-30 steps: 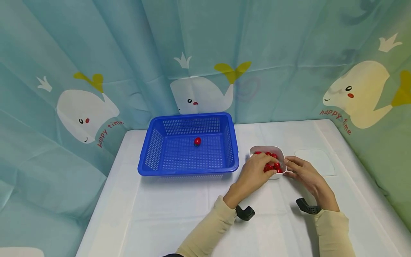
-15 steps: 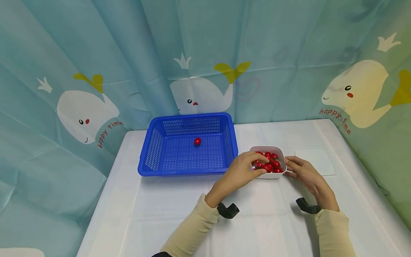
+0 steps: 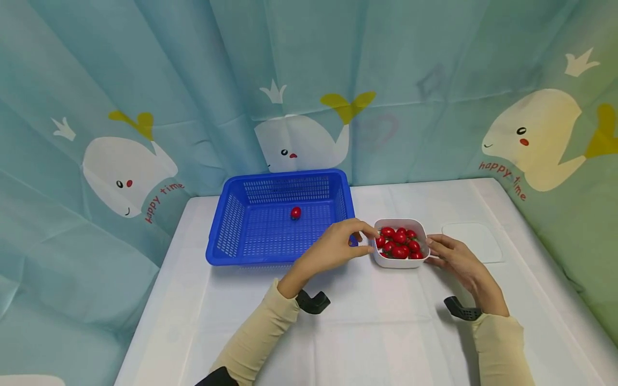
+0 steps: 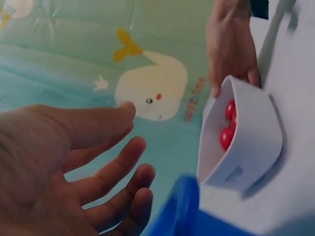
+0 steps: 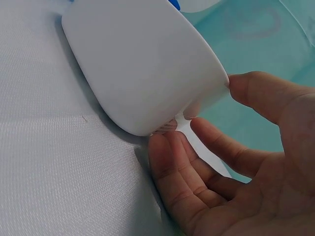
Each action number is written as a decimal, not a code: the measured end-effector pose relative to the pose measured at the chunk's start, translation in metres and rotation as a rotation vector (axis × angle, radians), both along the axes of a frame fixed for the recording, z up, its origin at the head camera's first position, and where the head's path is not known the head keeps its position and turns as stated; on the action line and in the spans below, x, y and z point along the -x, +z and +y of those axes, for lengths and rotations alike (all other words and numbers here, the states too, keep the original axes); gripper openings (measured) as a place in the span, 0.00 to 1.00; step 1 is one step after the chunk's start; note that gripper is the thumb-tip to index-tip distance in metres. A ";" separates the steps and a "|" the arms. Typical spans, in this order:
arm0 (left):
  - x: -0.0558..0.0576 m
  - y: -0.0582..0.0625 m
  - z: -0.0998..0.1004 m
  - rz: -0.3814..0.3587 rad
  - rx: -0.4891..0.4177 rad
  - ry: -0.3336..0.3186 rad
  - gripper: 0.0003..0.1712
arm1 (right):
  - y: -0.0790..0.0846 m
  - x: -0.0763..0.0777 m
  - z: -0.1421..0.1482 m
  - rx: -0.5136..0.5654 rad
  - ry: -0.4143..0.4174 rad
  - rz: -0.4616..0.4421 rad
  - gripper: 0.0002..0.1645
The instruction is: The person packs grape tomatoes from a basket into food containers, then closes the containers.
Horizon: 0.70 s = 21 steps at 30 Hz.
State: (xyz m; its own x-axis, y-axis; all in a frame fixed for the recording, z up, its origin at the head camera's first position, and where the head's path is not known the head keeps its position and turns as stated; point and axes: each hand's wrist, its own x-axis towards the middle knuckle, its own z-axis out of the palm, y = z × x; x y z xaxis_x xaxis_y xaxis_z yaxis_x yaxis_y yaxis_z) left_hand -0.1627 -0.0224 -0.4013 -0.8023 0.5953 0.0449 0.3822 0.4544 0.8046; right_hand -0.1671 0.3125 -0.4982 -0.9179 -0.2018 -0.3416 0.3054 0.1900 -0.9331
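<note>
A white plastic box [image 3: 399, 264] full of cherry tomatoes [image 3: 399, 237] stands on the white tabletop. My right hand [image 3: 456, 262] grips its right side; in the right wrist view the thumb is at the rim and the fingertips [image 5: 161, 145] tuck at the base. To the box's left, my left hand [image 3: 333, 248] hangs over the right front corner of a blue mesh basket [image 3: 270, 260]. Its fingers are loosely bent with a gap to the thumb, and the left wrist view shows nothing in them. One cherry tomato [image 3: 296, 213] lies inside the basket.
A flat white lid [image 3: 473, 242] lies on the table to the right of the box. Behind the table hangs a teal curtain [image 3: 415, 134] with whale prints, continuing along both sides.
My left hand has lifted out of the tomato box and moved left to the basket's corner, uncovering the tomatoes. The right hand keeps its place on the box.
</note>
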 end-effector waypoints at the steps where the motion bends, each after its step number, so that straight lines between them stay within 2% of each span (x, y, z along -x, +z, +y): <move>1: 0.002 0.001 -0.004 -0.012 0.003 -0.007 0.18 | 0.000 0.000 0.000 0.000 -0.003 -0.002 0.38; 6: 0.011 0.004 -0.023 -0.031 0.044 -0.010 0.18 | 0.000 0.001 0.000 -0.002 -0.001 0.001 0.38; 13: 0.026 0.008 -0.047 0.003 0.082 0.036 0.17 | -0.001 0.002 0.001 0.004 -0.005 0.001 0.38; 17: 0.034 0.010 -0.060 0.020 0.111 0.070 0.15 | -0.002 0.001 0.000 0.005 -0.005 0.002 0.38; 21: 0.044 0.010 -0.072 0.033 0.150 0.137 0.14 | -0.001 0.000 0.001 0.006 -0.002 0.006 0.38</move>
State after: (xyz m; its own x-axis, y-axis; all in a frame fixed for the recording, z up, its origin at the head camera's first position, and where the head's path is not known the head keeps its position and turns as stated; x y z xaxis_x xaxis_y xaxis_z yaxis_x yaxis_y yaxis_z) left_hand -0.2067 -0.0939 -0.3911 -0.8757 0.4827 -0.0081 0.3340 0.6178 0.7119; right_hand -0.1675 0.3131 -0.4997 -0.9203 -0.2021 -0.3350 0.3003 0.1837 -0.9360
